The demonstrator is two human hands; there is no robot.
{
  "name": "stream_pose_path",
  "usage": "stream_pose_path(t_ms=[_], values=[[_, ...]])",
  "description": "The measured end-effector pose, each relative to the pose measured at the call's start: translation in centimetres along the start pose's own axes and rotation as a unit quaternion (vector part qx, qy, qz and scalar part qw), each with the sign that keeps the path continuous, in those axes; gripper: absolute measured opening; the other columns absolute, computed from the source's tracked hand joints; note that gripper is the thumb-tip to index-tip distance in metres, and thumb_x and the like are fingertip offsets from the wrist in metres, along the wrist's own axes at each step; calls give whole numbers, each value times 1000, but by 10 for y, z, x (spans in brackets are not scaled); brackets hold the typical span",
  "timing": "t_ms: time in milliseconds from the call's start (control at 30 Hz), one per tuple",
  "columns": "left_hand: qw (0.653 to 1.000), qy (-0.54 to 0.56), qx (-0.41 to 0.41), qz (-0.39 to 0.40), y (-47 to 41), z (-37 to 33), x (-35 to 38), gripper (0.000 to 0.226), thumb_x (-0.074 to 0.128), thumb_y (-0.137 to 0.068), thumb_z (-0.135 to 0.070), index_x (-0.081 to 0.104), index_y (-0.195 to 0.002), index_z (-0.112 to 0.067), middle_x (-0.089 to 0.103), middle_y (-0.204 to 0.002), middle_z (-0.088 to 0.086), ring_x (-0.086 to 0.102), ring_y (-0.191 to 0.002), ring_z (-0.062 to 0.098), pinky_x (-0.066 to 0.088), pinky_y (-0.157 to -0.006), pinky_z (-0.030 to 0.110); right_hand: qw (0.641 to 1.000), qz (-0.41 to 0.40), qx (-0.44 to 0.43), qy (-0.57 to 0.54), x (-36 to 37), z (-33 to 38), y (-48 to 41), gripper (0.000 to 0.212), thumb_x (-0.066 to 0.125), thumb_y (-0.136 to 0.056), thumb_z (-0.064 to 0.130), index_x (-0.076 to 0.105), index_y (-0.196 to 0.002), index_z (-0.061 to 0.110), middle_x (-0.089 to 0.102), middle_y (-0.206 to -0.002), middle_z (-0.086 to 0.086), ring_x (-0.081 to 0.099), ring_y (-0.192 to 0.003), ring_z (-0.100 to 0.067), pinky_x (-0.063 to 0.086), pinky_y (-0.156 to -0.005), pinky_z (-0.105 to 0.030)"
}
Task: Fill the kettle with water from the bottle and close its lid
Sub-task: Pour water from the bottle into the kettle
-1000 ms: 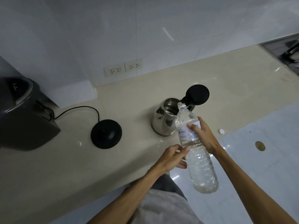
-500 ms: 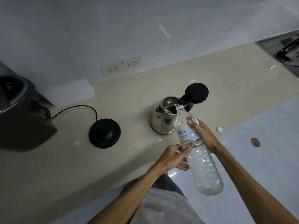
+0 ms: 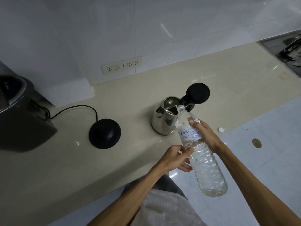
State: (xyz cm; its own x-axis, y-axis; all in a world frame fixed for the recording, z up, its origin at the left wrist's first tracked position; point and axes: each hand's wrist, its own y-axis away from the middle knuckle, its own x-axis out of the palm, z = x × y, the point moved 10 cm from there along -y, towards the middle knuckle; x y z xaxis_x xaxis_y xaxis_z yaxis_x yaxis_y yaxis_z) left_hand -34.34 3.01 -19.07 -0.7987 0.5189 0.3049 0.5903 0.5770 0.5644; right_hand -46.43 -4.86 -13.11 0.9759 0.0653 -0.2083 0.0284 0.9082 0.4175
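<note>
Kettle (image 3: 164, 118), shiny steel, round black lid (image 3: 197, 93) flipped up, standing on the pale glossy table (image 3: 65, 168), off its black round base (image 3: 105, 133). Clear plastic water bottle (image 3: 202, 154) tilted, uncapped neck at the kettle's rim. Right hand (image 3: 206, 136) wrapped round the labelled shoulder; left hand (image 3: 175, 159) loosely curled, fingertips steadying the side. Best tipped slowly, mouth kept over the opening, base raised gradually to avoid glugging and splashes. Small white cap (image 3: 220, 129) lying on the table near the edge.
</note>
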Motion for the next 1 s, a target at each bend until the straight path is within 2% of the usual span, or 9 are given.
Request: stream_pose_path(t_ms=[200, 267, 367, 533, 667, 800, 1000], values=[[1000, 5, -5, 2, 1, -2, 0, 63, 65, -100, -49, 53, -130, 6, 76, -101, 21, 76, -98, 51, 64, -90, 57, 1000, 0, 10, 1, 0, -3, -3, 59, 62, -83, 63, 62, -115, 14, 74, -95, -13, 73, -87, -33, 59, -77, -45], [1000, 8, -6, 7, 2, -3, 2, 73, 67, -94, -56, 53, -130, 6, 76, -102, 21, 76, -98, 51, 65, -88, 54, 1000, -2, 12, 2, -1, -5, -3, 63, 62, -80, 65, 62, -116, 13, 74, -98, -16, 73, -88, -34, 58, -80, -48], [1000, 16, -7, 11, 2, -4, 4, 90, 69, -78, -65, 53, -130, 7, 76, -104, 24, 77, -97, 51, 67, -82, 48, 1000, 2, 12, 4, 0, -5, -3, 65, 62, -80, 66, 61, -115, 11, 73, -93, -12, 72, -83, -31, 57, -77, -45], [1000, 29, -5, 4, 1, -2, 3, 82, 70, -89, -62, 54, -127, 8, 75, -111, 34, 77, -95, 50, 68, -79, 46, 1000, -1, 15, 2, -2, -6, -3, 65, 62, -80, 67, 62, -113, 12, 72, -98, -20, 72, -85, -32, 57, -80, -47], [1000, 29, 0, 10, 1, -3, 6, 106, 73, -66, -77, 55, -127, 7, 75, -111, 33, 78, -93, 49, 68, -76, 43, 1000, 4, 21, 0, -2, -7, -3, 65, 63, -80, 67, 62, -115, 11, 73, -94, -15, 72, -84, -32, 56, -78, -46], [999, 34, 5, 14, -1, -3, 6, 118, 76, -56, -85, 55, -128, 6, 76, -110, 32, 79, -92, 48, 68, -76, 43, 1000, 6, 17, 7, -2, -5, -2, 69, 61, -80, 68, 61, -116, 9, 73, -93, -14, 72, -83, -30, 56, -74, -41], [1000, 28, 6, 9, 1, -2, 6, 112, 74, -60, -82, 55, -128, 6, 75, -111, 32, 79, -91, 48, 68, -74, 41, 1000, 6, 20, 12, 0, -5, -1, 71, 61, -78, 69, 60, -116, 8, 72, -91, -13, 72, -82, -30, 56, -73, -40]])
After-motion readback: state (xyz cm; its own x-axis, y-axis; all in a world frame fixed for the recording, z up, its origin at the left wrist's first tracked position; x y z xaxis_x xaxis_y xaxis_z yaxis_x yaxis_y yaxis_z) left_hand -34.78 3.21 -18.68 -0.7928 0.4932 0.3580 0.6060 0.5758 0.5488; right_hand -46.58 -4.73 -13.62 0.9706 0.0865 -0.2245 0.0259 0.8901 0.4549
